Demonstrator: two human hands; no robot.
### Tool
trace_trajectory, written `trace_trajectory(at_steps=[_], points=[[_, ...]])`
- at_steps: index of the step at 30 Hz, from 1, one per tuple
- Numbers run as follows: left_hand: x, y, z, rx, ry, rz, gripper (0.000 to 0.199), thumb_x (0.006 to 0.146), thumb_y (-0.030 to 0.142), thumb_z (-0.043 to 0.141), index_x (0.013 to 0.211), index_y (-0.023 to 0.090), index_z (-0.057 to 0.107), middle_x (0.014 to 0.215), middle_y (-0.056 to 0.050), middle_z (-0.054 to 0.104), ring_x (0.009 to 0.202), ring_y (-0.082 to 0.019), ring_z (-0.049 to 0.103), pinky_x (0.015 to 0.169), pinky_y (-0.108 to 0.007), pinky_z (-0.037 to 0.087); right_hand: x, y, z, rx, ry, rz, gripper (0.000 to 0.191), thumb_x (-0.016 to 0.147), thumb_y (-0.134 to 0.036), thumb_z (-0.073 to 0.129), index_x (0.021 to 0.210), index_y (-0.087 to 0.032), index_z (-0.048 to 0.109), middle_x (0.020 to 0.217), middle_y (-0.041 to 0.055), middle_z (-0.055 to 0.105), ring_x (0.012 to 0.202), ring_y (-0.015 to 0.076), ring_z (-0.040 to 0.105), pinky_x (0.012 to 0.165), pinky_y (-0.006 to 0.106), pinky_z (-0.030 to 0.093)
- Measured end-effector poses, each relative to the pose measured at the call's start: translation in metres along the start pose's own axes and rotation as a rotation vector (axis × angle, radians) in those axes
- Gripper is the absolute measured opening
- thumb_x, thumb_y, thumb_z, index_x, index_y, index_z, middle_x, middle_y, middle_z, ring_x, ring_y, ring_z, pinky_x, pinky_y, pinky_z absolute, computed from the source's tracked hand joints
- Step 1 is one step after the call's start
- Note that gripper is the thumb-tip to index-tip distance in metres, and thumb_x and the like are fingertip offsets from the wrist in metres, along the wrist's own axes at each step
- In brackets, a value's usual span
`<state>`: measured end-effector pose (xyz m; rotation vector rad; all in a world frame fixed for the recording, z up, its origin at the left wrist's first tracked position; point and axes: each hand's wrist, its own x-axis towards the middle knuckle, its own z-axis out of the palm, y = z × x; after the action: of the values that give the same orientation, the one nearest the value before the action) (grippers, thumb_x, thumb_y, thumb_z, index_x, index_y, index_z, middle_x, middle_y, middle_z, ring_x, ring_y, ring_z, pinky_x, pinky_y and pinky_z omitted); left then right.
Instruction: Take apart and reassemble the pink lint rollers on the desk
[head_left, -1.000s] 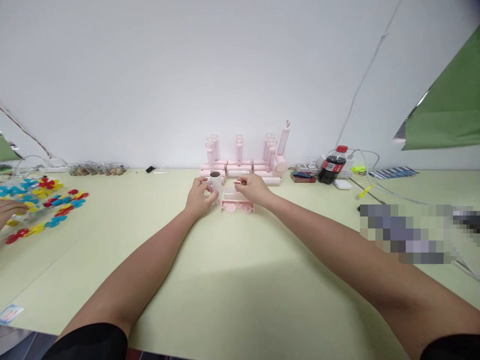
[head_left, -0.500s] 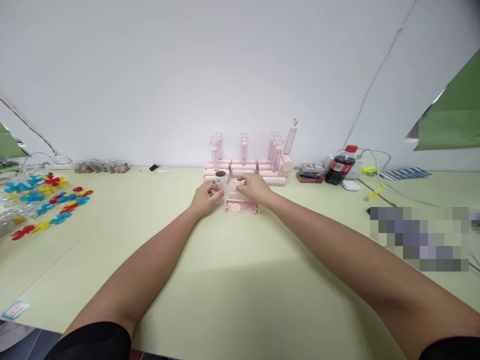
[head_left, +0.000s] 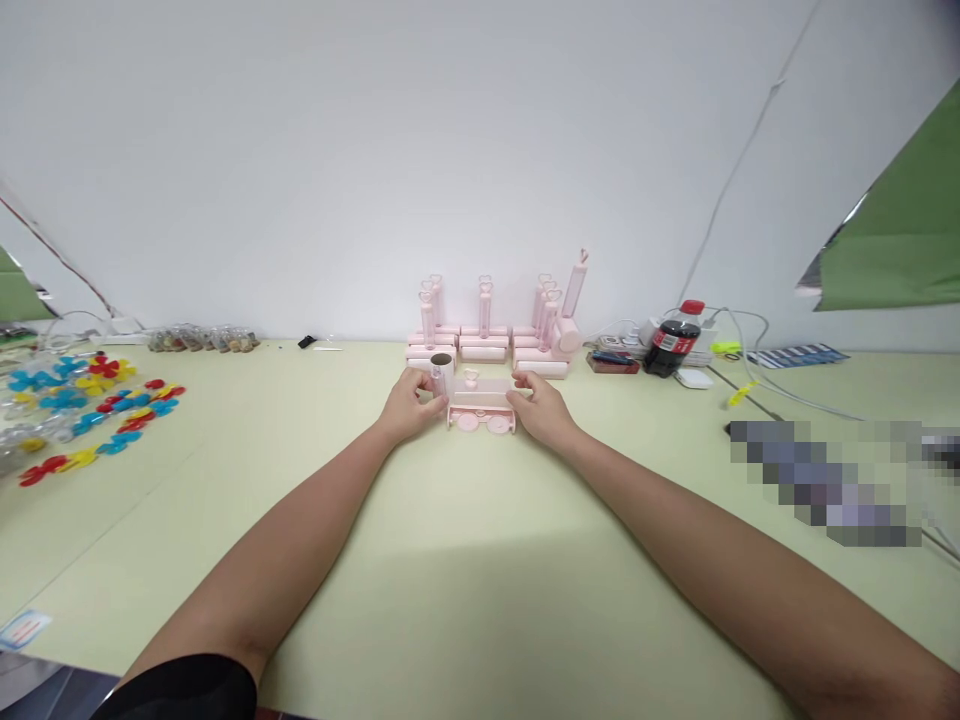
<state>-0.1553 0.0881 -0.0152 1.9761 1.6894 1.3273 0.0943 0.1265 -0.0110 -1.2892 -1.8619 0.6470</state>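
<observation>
A pink toy-like piece with two round discs [head_left: 482, 421] lies on the pale green table [head_left: 450, 560], with a flat pale pink part [head_left: 491, 390] behind it. At its left end stands a whitish cylinder [head_left: 445, 368] with a dark open top. My left hand [head_left: 414, 402] has its thumb and fingers closed round the cylinder's left side. Across from it, my right hand [head_left: 541, 405] pinches the right end of the flat pink part. A small pink knob [head_left: 471, 378] shows between the hands.
Pink boxes with upright tubes [head_left: 484, 345] stand against the wall. Right of them are a cola bottle [head_left: 673, 340], a dark red box [head_left: 613, 363] and cables. Coloured flower-shaped pieces [head_left: 112, 375] and clear bags [head_left: 202, 338] lie at the left. A blurred patch [head_left: 825, 485] covers something at the right.
My right hand has moved right, from above the middle of the pink piece to its right end, uncovering the small knob. My left hand stays at the cylinder. The view has shifted slightly.
</observation>
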Motion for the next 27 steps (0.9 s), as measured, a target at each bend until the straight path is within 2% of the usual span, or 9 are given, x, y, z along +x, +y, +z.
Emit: trace_trajectory(at_steps=[4,8,11,14,17,20,22,24,27], points=[[-0.001,0.0,-0.001,0.056,-0.039,0.048,0.021,0.068,0.03,0.069,0.069,0.021,0.049,0.088,-0.001,0.05,0.084,-0.017,0.051,0.072,-0.031,0.045,0.0,0.005,0.001,0.107,-0.019,0.045,0.043,0.084,-0.037,0.051,0.122,-0.018,0.054,0.118,0.0102,0.061,0.064,0.0123,0.061,0.07,0.03,0.048],[-0.001,-0.002,-0.001,0.08,-0.029,0.037,0.017,0.068,0.027,0.068,0.071,0.021,0.052,0.087,-0.001,0.05,0.082,-0.017,0.052,0.072,-0.031,0.045,-0.001,0.007,0.0,0.152,-0.003,0.066,0.043,0.083,-0.037,0.052,0.121,-0.017,0.054,0.117,0.0107,0.062,0.062,0.0118,0.062,0.066,0.029,0.049],[-0.002,-0.004,-0.001,0.096,-0.022,0.037,0.017,0.069,0.027,0.068,0.072,0.021,0.052,0.088,-0.001,0.05,0.082,-0.017,0.052,0.072,-0.031,0.045,-0.004,0.006,0.001,0.155,0.026,0.049,0.038,0.082,-0.036,0.053,0.114,-0.017,0.058,0.112,0.009,0.065,0.061,0.0122,0.061,0.065,0.029,0.049],[-0.003,-0.005,-0.001,0.103,-0.031,0.029,0.018,0.069,0.029,0.067,0.075,0.021,0.052,0.09,-0.001,0.05,0.083,-0.017,0.052,0.072,-0.031,0.044,-0.003,0.002,-0.006,0.141,0.111,0.013,0.03,0.08,-0.036,0.053,0.101,-0.016,0.063,0.098,0.0065,0.068,0.064,0.0151,0.06,0.067,0.03,0.048],[-0.004,-0.005,-0.001,0.084,-0.026,0.024,0.023,0.069,0.03,0.068,0.083,0.022,0.051,0.094,-0.001,0.051,0.084,-0.017,0.053,0.071,-0.03,0.044,0.013,-0.002,-0.028,0.106,0.261,-0.02,0.026,0.08,-0.035,0.05,0.09,-0.016,0.065,0.088,0.0066,0.067,0.074,0.0192,0.058,0.074,0.032,0.047],[-0.005,-0.003,-0.002,0.026,0.046,0.034,0.032,0.068,0.032,0.068,0.091,0.022,0.047,0.097,-0.002,0.05,0.083,-0.016,0.053,0.069,-0.03,0.045,0.044,-0.003,-0.06,0.054,0.418,-0.028,0.028,0.079,-0.031,0.047,0.092,-0.015,0.066,0.097,0.0099,0.065,0.085,0.0225,0.057,0.084,0.037,0.044],[-0.006,-0.001,-0.002,-0.03,0.141,0.041,0.033,0.071,0.033,0.065,0.093,0.022,0.044,0.097,-0.003,0.049,0.081,-0.016,0.053,0.067,-0.03,0.045,0.067,-0.002,-0.08,-0.085,0.511,-0.07,0.027,0.078,-0.029,0.048,0.09,-0.017,0.069,0.103,0.0109,0.064,0.093,0.0243,0.057,0.089,0.039,0.043],[-0.007,0.002,-0.002,-0.064,0.229,0.045,0.03,0.074,0.033,0.062,0.094,0.022,0.043,0.095,-0.003,0.048,0.079,-0.016,0.053,0.067,-0.03,0.045,0.088,0.0,-0.094,-0.199,0.451,-0.136,0.028,0.078,-0.027,0.048,0.091,-0.019,0.072,0.112,0.0113,0.063,0.11,0.0271,0.053,0.097,0.042,0.038],[-0.01,0.006,-0.001,-0.045,0.281,0.076,0.028,0.074,0.03,0.061,0.093,0.023,0.043,0.092,-0.002,0.049,0.077,-0.016,0.053,0.066,-0.031,0.046,0.107,0.004,-0.102,-0.327,0.303,-0.1,0.037,0.08,-0.025,0.047,0.107,-0.02,0.071,0.124,0.0113,0.059,0.117,0.0292,0.051,0.1,0.044,0.037]])
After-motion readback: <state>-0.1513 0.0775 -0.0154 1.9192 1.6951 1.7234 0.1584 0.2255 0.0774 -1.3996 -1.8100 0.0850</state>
